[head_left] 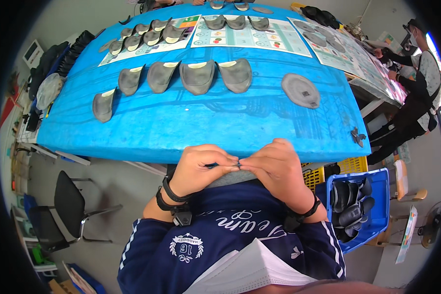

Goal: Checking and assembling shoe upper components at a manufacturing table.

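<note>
My left hand [201,166] and my right hand [274,169] are held close together near my chest, just below the blue table's front edge [181,147]. Both pinch the top edge of a grey felt-like piece [230,179], most of it hidden behind my fingers. On the table in front lies a row of several grey folded pieces with pale rims [197,76]. A flat grey oval piece [301,90] lies to their right.
More grey pieces lie on printed sheets [250,36] at the table's far side. A small dark tool [357,135] sits at the right front corner. A blue bin [357,208] of dark pieces and a yellow crate [328,174] stand right; a black chair [66,198] left. A person [416,88] stands far right.
</note>
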